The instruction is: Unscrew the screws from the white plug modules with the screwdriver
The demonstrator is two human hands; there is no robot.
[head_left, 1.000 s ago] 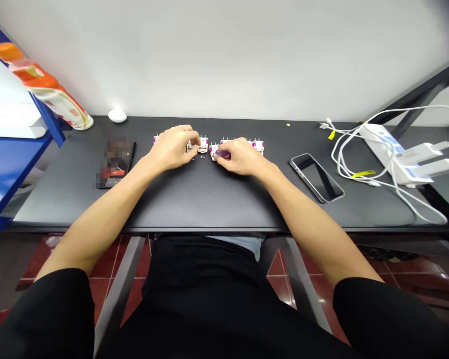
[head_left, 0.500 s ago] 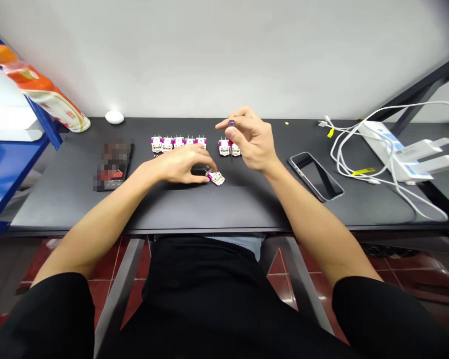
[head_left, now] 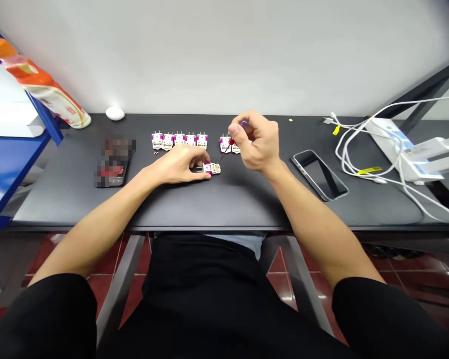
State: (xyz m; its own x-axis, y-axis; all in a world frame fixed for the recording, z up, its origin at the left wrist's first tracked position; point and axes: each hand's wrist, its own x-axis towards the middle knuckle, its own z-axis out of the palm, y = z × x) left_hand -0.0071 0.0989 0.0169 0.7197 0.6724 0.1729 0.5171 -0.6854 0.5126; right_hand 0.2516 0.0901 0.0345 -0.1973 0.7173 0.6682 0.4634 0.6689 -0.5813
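Down from its raised pose, my right hand point(head_left: 256, 142) pinches a small screwdriver point(head_left: 243, 123) by its purple handle, tip just beside the light, fragile-looking white-and-magenta plug module point(head_left: 212, 169), which my left hand point(head_left: 175, 167) holds clamped at its left end, the safest place to grip.

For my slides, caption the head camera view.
Left hand steadies a white plug as the right hand holds a small screwdriver over it, beside a row of plugs.
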